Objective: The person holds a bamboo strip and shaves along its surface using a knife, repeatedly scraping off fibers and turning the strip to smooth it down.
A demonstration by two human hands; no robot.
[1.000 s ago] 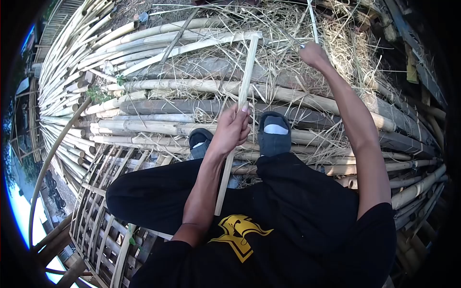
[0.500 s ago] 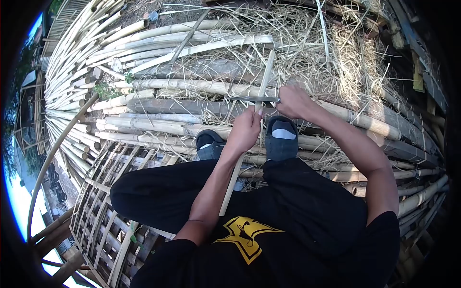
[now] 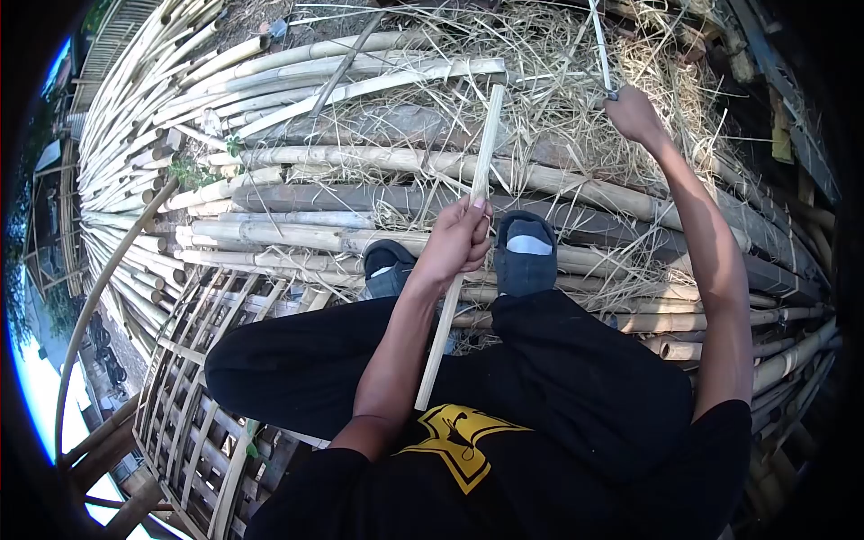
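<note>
My left hand (image 3: 457, 238) is closed around a long, pale bamboo strip (image 3: 487, 144), thumb lying along its face. The strip runs from beside my lap up past my feet, its far end over the bamboo poles. Farther out to the right, my right hand (image 3: 635, 117) is a fist around the handle of a knife (image 3: 613, 94). Only a small grey part of the knife shows clearly; its blade is hard to tell from a pale strip (image 3: 600, 43) behind it. The knife and the bamboo strip are apart.
Bamboo poles (image 3: 360, 160) lie in rows under and beyond my sandalled feet (image 3: 526, 256). Thin shavings (image 3: 558, 117) are heaped ahead and to the right. A woven bamboo lattice (image 3: 193, 396) stands at the left, near a curved pole (image 3: 108, 279).
My right hand has swung the knife away from the bamboo strip, outward and to the right. My left hand still grips the strip, with its thumb now laid on top.
</note>
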